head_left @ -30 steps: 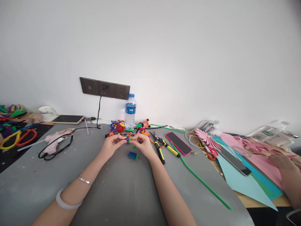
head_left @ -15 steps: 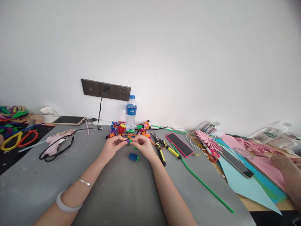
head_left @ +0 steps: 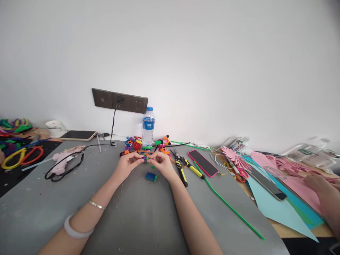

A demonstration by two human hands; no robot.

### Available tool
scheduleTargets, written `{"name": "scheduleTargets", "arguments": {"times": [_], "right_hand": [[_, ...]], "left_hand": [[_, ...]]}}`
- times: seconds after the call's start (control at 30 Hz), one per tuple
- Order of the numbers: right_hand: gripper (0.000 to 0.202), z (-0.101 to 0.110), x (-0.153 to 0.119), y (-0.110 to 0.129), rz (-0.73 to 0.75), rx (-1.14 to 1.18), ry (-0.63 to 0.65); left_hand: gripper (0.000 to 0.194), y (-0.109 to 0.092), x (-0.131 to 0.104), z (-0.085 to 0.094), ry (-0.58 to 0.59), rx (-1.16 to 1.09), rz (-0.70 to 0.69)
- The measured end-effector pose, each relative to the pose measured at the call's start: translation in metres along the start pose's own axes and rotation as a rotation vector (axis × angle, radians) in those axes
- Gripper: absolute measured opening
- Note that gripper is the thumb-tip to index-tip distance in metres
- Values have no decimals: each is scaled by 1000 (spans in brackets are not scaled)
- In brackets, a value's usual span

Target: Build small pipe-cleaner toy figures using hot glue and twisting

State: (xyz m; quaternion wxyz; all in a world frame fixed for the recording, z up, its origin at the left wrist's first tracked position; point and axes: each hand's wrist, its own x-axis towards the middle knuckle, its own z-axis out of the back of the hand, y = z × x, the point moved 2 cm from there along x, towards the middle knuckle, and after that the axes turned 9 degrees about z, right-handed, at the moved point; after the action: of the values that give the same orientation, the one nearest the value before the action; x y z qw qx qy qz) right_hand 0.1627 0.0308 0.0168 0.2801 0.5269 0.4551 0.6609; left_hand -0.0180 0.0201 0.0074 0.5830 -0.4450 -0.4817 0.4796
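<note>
While a small purple-and-green piece (head_left: 145,158) is pinched by the fingers of the left hand (head_left: 129,164) and right hand (head_left: 162,164) over the grey counter (head_left: 127,212), a blue, green-ended bundle (head_left: 150,176) is laid below; yellow-and-black pliers (head_left: 181,173) are placed rightward.

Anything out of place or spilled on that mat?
Nothing looks spilled or broken. Slightly untidy: small specks litter the grey mat, and the yellow-and-black pliers lie with handles spread, not closed, beside the right hand.
</note>
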Motion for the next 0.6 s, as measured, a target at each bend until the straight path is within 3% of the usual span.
{"name": "scheduleTargets", "arguments": {"times": [0.6], "right_hand": [[25,-1,1,0,-8,5,-6]], "left_hand": [[22,2,2,0,1,-11,4]]}}
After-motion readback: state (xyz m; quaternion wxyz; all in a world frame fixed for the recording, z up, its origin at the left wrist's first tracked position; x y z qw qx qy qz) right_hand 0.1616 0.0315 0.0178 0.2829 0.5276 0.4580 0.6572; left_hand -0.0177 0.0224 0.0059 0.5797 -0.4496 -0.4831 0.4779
